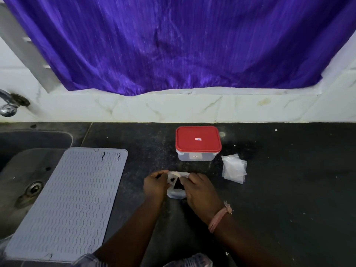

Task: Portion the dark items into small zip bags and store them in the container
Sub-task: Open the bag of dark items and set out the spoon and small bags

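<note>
A small clear plastic bag (176,186) with dark items inside sits on the black counter between my hands. My left hand (155,185) pinches the left end of its top edge. My right hand (200,189) pinches the right end of the same edge. Behind them stands a clear container (198,156) with its red lid (198,139) shut. A small pile of empty zip bags (234,168) lies to the right of the container.
A grey ribbed silicone mat (73,199) lies to the left, partly over a steel sink (23,180). A tap (8,105) is at the far left. A purple curtain (173,45) hangs over the white tiled wall behind the black counter (289,189).
</note>
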The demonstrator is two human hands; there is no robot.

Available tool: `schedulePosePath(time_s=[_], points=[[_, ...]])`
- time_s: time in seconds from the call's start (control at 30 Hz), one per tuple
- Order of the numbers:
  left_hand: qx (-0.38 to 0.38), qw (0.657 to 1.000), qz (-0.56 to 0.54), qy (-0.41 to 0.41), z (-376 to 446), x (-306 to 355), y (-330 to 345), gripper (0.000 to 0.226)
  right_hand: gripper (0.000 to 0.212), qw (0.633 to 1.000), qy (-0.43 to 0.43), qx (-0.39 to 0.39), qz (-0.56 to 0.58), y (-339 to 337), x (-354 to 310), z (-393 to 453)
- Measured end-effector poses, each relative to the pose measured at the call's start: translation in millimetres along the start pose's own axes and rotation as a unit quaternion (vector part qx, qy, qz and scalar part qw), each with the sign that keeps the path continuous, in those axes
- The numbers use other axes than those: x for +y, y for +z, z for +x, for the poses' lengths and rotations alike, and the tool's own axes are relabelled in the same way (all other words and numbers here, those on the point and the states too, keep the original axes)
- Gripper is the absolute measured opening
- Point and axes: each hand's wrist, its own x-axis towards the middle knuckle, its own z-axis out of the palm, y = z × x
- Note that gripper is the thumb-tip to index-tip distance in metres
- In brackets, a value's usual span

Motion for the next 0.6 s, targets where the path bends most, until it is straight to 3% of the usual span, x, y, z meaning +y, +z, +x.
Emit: schedulePosePath(time_s=[0.13,0.27,0.43,0.6], points=[[-0.002,0.999,-0.023,-0.022,0,-2,-1,0.02,0.024,0.986,0.088,0.064,0.125,-4,10,-3],[0.028,0.999,-0.001,-0.029,-2,2,-5,0.021,0.014,0.925,0.217,0.183,0.254,-2,21,-4],[0.063,0.985,0.154,0.05,-8,3,-13,0.019,0.011,0.948,0.26,0.081,0.162,16,28,-10],[-0.015,0.937,0.298,0.183,-16,-2,-8,0.025,0.014,0.977,0.199,0.019,0.073,24,17,-6]])
